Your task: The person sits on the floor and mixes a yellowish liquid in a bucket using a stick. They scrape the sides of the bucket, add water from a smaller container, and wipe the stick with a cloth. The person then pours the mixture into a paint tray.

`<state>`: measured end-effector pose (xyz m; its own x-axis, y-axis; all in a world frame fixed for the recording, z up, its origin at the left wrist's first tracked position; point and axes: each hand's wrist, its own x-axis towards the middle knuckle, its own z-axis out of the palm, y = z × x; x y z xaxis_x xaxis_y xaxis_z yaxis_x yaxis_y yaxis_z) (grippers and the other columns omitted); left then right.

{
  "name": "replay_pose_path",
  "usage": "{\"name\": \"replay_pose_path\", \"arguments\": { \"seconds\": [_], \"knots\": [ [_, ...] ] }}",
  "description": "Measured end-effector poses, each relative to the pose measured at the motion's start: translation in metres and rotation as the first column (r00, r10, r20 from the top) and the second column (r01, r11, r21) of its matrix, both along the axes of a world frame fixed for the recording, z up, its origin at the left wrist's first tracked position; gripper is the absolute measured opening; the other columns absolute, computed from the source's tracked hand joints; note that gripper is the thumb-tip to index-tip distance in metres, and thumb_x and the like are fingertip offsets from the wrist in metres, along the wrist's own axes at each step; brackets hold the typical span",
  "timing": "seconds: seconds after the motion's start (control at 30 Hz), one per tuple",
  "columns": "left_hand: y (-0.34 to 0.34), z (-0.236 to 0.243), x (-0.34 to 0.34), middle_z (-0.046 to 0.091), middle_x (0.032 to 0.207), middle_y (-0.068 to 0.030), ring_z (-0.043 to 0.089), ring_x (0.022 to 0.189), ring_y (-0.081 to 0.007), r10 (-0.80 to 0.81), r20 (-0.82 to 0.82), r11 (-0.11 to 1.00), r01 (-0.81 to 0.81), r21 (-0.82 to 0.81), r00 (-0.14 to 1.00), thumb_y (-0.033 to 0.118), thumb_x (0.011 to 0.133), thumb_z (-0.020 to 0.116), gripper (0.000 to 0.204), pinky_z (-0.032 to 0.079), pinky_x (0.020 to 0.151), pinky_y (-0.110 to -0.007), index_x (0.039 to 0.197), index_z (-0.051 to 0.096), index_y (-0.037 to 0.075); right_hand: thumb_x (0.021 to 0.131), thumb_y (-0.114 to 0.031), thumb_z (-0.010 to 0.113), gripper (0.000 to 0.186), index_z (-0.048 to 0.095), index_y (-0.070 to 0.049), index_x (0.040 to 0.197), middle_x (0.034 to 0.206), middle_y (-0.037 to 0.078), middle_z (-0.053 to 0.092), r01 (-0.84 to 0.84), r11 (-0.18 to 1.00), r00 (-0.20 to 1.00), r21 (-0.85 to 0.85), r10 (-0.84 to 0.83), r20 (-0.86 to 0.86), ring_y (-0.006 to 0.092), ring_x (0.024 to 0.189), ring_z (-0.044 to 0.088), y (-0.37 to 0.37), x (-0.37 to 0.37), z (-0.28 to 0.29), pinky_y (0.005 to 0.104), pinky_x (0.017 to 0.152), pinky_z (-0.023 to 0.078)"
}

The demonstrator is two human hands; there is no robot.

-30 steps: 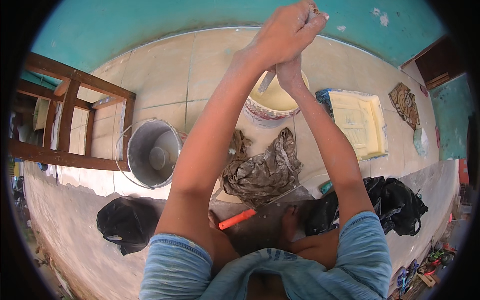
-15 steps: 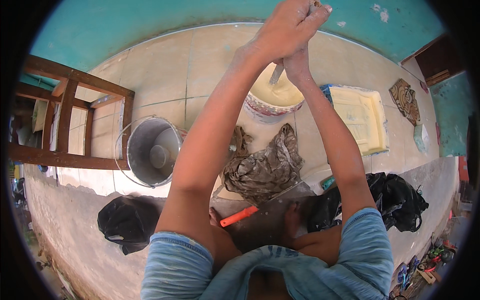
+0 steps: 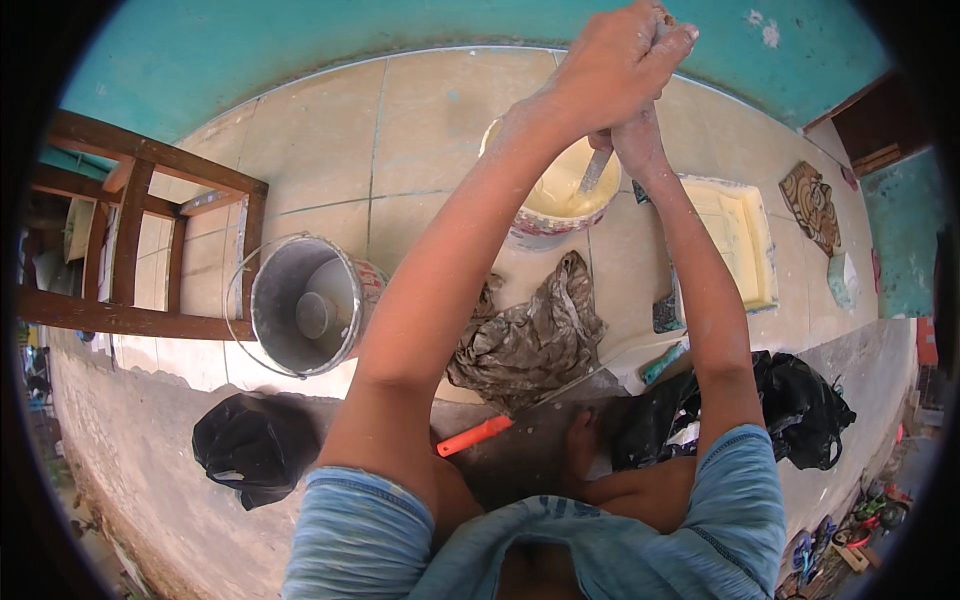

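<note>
Both hands are wrapped round a flat, pale grey stirring stick, whose lower end dips into thick cream paint. The paint fills a round bucket with smeared sides, partly hidden by my left forearm. My left hand is uppermost, closed near the stick's top; my right hand is closed just below it. Pale powder or paint marks both hands. A cream-coated paint tray lies right of the bucket, partly behind my right forearm. Nearer me is a crumpled, dirty brown cloth.
A grey bucket containing a small round cup stands left, beside a wooden frame. An orange-handled tool lies near my feet. Black plastic bags rest either side. A teal wall bounds the far side.
Both hands have shifted to the right and slightly nearer. The stick has swept rightward through the paint, staying in my grip.
</note>
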<state>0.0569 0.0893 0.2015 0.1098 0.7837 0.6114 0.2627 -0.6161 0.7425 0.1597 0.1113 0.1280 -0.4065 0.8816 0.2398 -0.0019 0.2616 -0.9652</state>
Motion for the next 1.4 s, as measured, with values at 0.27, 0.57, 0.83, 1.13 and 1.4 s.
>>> {"name": "replay_pose_path", "arguments": {
  "seconds": [0.27, 0.57, 0.83, 1.13, 1.4],
  "knots": [
    [0.003, -0.009, -0.002, 0.056, 0.088, -0.0287, 0.055, 0.086, -0.0416, 0.066, -0.112, 0.98, -0.043, 0.196, 0.992, 0.029, 0.091, 0.042, 0.038, 0.043, 0.073, -0.043, 0.098, 0.049, -0.008, 0.084, -0.016, 0.055, 0.031, 0.042, 0.001, 0.106, 0.093, 0.011, 0.052, 0.31, 0.761, 0.951, 0.57, -0.245, -0.19, 0.0228, 0.086, 0.052, 0.028, -0.03, -0.03, 0.0364, 0.075, 0.043],
    [0.003, -0.003, -0.008, 0.054, 0.073, -0.0241, 0.054, 0.072, -0.0394, 0.115, -0.164, 0.992, -0.104, 0.074, 0.98, 0.029, 0.091, 0.043, 0.034, 0.041, 0.065, -0.044, 0.083, 0.046, -0.004, 0.089, -0.023, 0.046, 0.02, 0.044, -0.005, 0.082, 0.063, 0.002, 0.044, -0.296, 0.951, 0.941, -0.088, 0.275, -0.196, 0.0114, 0.053, 0.043, 0.009, -0.012, -0.011, 0.028, 0.047, 0.036],
    [0.007, -0.005, -0.01, 0.052, 0.071, -0.0245, 0.054, 0.068, -0.0368, -0.034, -0.01, 0.99, 0.035, 0.135, 0.999, 0.027, 0.091, 0.042, 0.032, 0.041, 0.062, -0.042, 0.083, 0.045, -0.004, 0.085, -0.018, 0.051, 0.018, 0.046, -0.002, 0.093, 0.074, 0.005, 0.05, 0.247, 0.861, 0.969, 0.446, -0.227, -0.098, 0.0116, 0.065, 0.051, 0.014, -0.023, -0.005, 0.0265, 0.057, 0.043],
    [-0.003, -0.001, -0.015, 0.055, 0.082, -0.0292, 0.053, 0.079, -0.044, 0.172, -0.241, 0.984, -0.153, 0.095, 0.955, 0.03, 0.091, 0.043, 0.036, 0.041, 0.067, -0.046, 0.091, 0.045, -0.006, 0.085, -0.024, 0.053, 0.033, 0.041, -0.002, 0.108, 0.091, 0.006, 0.047, -0.152, 0.987, 0.949, 0.043, 0.158, -0.271, 0.0134, 0.082, 0.05, 0.016, -0.041, -0.031, 0.0294, 0.069, 0.043],
    [0.005, -0.001, -0.017, 0.051, 0.068, -0.0244, 0.051, 0.067, -0.041, 0.075, -0.03, 0.991, -0.071, 0.113, 0.997, 0.028, 0.091, 0.043, 0.035, 0.04, 0.061, -0.043, 0.083, 0.044, -0.005, 0.085, -0.019, 0.051, 0.016, 0.046, -0.004, 0.085, 0.061, 0.002, 0.045, -0.009, 0.999, 1.0, 0.051, 0.009, -0.008, 0.0117, 0.052, 0.045, 0.018, -0.014, -0.005, 0.0285, 0.049, 0.039]
  ]
}}
